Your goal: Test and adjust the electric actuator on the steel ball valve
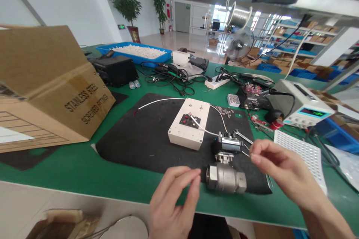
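A stainless steel valve (226,178) with a black actuator block (227,145) on top lies on a black mat (140,138). My left hand (172,201) hovers just left of the valve, fingers loosely curled and apart, holding nothing. My right hand (280,170) is to the valve's right, thumb and fingers pinched on a thin wire I can barely make out. A white plastic box (189,123) with a dark panel sits behind the valve; white wires (207,130) run from it to the actuator. A small wrench (242,136) lies by the actuator.
A cardboard box (47,86) marked stainless steel screwed fittings stands at the left. A power supply (301,108), a white perforated tray (304,153), a power strip (217,82), tangled cables, a blue bin (134,52) of white parts and a fan (238,44) fill the green bench.
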The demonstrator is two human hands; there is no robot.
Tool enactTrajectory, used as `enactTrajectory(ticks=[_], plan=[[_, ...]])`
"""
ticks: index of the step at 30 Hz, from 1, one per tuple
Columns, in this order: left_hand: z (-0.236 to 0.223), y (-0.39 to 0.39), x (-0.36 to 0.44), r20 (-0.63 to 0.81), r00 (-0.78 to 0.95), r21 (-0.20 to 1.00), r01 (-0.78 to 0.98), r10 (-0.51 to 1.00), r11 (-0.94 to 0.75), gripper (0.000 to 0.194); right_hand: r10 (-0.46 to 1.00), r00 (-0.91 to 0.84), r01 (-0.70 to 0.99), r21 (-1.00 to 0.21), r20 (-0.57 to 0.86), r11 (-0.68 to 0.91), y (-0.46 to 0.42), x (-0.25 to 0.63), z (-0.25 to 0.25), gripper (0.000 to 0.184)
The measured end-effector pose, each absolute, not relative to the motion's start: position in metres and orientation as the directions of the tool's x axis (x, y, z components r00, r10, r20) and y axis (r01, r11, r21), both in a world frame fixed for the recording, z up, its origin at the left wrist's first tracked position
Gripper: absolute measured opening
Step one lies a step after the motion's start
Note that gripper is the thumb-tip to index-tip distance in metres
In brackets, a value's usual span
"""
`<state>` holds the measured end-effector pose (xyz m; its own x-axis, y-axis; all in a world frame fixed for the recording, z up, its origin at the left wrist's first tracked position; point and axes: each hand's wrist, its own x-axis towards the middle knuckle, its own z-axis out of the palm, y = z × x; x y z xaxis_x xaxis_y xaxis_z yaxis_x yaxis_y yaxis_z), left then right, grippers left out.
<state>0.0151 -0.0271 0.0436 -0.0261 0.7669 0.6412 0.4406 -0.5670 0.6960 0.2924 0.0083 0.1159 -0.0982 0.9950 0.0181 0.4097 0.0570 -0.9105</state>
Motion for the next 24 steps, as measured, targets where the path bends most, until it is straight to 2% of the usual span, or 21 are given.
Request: enactTrajectory(ticks=[3, 5, 7, 11, 15, 19, 24], plan=[[0.067, -0.039, 0.039, 0.556, 0.168, 0.797, 0.171, 0.814, -0.580, 0.028, 0.974, -0.196, 0.264, -0.963, -0.111, -0.056, -0.045, 0.267, 0.106, 0.026], [0.074, -0.046, 0.053, 0.501, 0.214, 0.851, 0.054, 0.839, -0.522, 0.019, 0.964, -0.220, 0.183, -0.977, -0.151, -0.111, -0.061, 0.254, 0.097, 0.027], [0.075, -0.052, 0.060, 0.428, 0.220, 0.898, 0.007, 0.877, -0.440, 0.011, 0.964, -0.212, 0.134, -0.982, -0.161, -0.135, -0.067, 0.247, 0.091, 0.027], [0.072, -0.059, 0.059, 0.216, 0.236, 0.975, 0.007, 0.947, -0.224, 0.009, 0.966, -0.176, 0.064, -0.981, -0.189, -0.181, -0.071, 0.247, 0.083, 0.027], [0.077, -0.052, 0.051, 0.041, 0.167, 0.999, 0.009, 0.985, -0.043, 0.017, 0.967, -0.083, -0.135, -0.959, -0.239, -0.249, -0.071, 0.253, 0.075, 0.033], [0.079, -0.042, 0.046, 0.033, 0.151, 0.999, 0.015, 0.988, -0.036, 0.026, 0.968, -0.022, -0.264, -0.932, -0.250, -0.247, -0.069, 0.259, 0.072, 0.028], [0.071, -0.031, 0.040, 0.109, 0.167, 0.980, 0.146, 0.980, -0.134, 0.025, 0.977, 0.050, -0.193, -0.962, -0.205, -0.192, -0.059, 0.269, 0.075, 0.029]])
